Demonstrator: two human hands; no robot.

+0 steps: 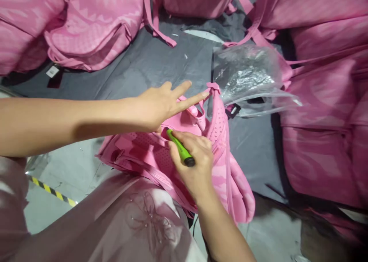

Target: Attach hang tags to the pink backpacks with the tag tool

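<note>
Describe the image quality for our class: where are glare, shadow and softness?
Head view: bright glare streaks the plastic bag; head view: a dark shadow lies along the lower side of the left forearm; head view: lettering on the marker is too soft to read; head view: the lower right corner is dim.

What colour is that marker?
The marker is green with black ends, seen in the head view.

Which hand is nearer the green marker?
Right: the right hand grips the green marker, while the left hand is over the pink backpack, near the marker's far end.
</note>
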